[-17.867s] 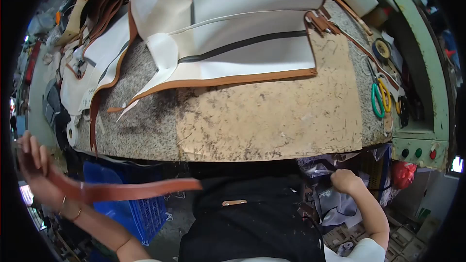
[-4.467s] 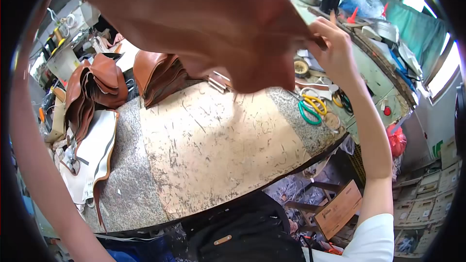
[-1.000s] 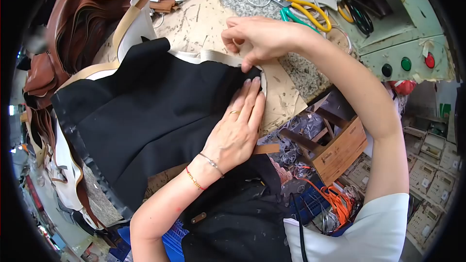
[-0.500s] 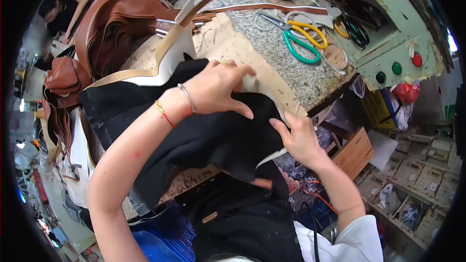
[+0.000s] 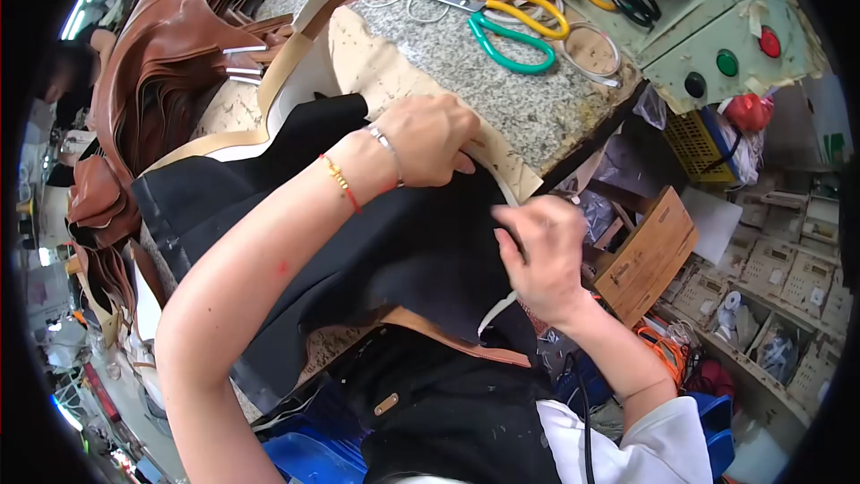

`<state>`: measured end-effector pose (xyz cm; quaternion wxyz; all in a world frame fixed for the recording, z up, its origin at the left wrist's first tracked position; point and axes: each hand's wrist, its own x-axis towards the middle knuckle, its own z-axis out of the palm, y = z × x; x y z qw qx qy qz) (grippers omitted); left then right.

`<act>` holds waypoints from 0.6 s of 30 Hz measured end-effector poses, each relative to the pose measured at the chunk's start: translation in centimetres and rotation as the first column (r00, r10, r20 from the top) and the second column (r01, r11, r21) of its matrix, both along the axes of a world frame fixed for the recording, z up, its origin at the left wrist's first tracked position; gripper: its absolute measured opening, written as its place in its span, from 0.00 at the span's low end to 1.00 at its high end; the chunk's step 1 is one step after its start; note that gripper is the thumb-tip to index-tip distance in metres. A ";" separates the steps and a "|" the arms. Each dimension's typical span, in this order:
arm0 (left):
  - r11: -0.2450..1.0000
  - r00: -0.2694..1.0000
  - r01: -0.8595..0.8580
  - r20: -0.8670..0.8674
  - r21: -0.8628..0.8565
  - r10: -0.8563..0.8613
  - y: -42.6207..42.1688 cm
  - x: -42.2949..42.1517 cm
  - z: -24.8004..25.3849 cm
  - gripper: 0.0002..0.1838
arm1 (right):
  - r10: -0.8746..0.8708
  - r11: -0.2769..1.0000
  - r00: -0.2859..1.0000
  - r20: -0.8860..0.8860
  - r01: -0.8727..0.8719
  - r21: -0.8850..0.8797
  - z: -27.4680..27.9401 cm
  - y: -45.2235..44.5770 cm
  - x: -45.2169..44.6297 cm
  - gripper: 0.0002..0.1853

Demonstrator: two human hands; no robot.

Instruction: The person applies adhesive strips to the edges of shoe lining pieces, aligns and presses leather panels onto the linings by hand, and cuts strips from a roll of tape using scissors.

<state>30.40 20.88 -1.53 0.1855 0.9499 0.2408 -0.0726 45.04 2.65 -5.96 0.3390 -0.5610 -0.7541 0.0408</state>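
Observation:
A large black piece is spread over the front of the worktop, with a tan-edged white part behind it. My left hand, with bracelets at its wrist, lies at the far edge of the black piece; its fingers are curled closed on that edge. My right hand is just right of the piece's right edge, slightly blurred, its thumb and forefinger apart with nothing visible between them. Along that edge runs a thin white strip, partly hidden near my right hand. A brown edge shows at the bottom.
Green-handled scissors and yellow-handled scissors lie at the back right. Stacked brown leather pieces stand at the left. A green metal box with buttons is at the right, and a wooden stool below the worktop edge.
The black piece was turned at its right edge. My left hand went from flat on it to its far edge and its fingers have curled. My right hand moved down to the right edge.

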 end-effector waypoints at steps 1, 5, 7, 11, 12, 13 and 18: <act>0.999 1.000 0.020 -0.001 0.041 -0.020 0.0 0.1 0.2 0.15 | 0.222 0.971 0.964 0.148 -0.233 0.060 0.4 1.3 0.0 0.21; 0.967 0.877 0.151 -0.479 0.207 -0.035 1.2 -3.0 5.3 0.23 | 0.123 0.990 0.939 0.320 -0.091 -0.112 0.7 3.9 -2.4 0.24; 0.913 0.867 0.197 -0.498 0.357 0.008 1.5 -5.6 6.1 0.17 | 0.152 0.982 0.919 0.364 -0.098 -0.162 0.8 4.7 -2.7 0.27; 0.922 0.811 0.183 -0.583 0.342 0.055 1.3 -5.1 8.5 0.05 | 0.235 0.969 0.906 0.351 -0.191 -0.156 0.6 5.6 -3.4 0.29; 0.869 0.863 0.171 -0.496 0.464 0.095 1.7 -5.7 6.9 0.06 | 0.282 0.959 0.910 0.302 -0.260 -0.112 0.7 6.1 -3.0 0.29; 0.859 0.863 0.157 -0.490 0.487 0.120 2.5 -6.0 5.9 0.07 | 0.331 0.943 0.909 0.254 -0.325 -0.068 0.8 6.6 -2.9 0.29; 0.870 0.758 0.211 -0.637 0.445 0.142 4.7 -4.1 4.0 0.13 | 0.420 0.907 0.890 0.181 -0.402 -0.125 1.1 10.2 -4.4 0.31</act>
